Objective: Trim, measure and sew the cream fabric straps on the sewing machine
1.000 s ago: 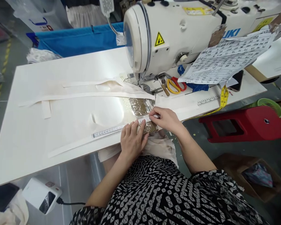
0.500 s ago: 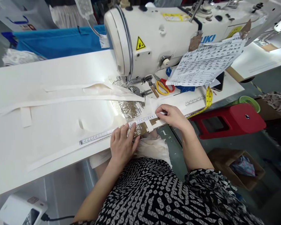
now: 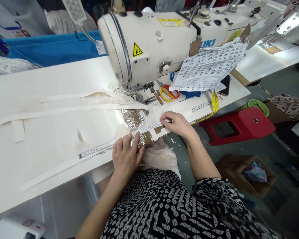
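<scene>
A white measuring tape lies along the front of the pale fabric, near the table's front edge. My left hand rests over the middle of the tape, palm down, fingers spread and pressing it flat. Further right, my right hand pinches the tape between thumb and fingertips. Between the hands the tape runs straight over a brown, shiny taped patch. Behind them, a long pale strip reaches under the needle area of the sewing machine.
Scissors with yellow and red handles lie right of the needle area. A written paper sheet hangs from the machine. A yellow tape drapes over the table edge, near a red stool. A phone lies behind.
The whole view has shifted, so the table and machine appear further left. Both hands keep their places on the white tape.
</scene>
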A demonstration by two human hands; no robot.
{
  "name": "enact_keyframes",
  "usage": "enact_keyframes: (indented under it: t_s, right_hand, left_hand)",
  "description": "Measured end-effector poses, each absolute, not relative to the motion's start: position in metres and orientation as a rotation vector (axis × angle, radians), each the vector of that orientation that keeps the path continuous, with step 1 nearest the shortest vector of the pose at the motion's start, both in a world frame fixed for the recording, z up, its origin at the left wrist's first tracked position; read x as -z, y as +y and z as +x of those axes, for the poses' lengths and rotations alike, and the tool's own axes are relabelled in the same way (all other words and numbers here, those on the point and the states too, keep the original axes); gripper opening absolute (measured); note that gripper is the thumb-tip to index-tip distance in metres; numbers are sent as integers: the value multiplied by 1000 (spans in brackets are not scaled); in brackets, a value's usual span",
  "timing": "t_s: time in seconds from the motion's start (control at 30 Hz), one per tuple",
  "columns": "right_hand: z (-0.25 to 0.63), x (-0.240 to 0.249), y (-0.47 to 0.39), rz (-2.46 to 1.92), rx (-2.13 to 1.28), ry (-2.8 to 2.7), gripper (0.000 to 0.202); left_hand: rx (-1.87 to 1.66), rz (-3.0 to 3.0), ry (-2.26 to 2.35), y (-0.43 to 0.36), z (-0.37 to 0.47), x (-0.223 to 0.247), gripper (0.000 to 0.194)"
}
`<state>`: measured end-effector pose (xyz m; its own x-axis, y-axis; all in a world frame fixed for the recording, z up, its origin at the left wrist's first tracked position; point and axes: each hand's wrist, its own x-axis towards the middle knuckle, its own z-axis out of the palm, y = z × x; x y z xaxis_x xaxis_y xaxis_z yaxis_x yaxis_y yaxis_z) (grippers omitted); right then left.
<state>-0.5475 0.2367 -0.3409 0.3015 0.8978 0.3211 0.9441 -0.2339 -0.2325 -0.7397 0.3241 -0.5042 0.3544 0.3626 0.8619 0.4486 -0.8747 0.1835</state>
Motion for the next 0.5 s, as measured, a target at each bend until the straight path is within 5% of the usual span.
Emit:
enact_keyframes:
  t_s: [0.5]
  right_hand:
    - [-561,328,237,-2169,214,-1719,8]
  left_hand:
    - [1735,-2447,-687,322,-739,492,40]
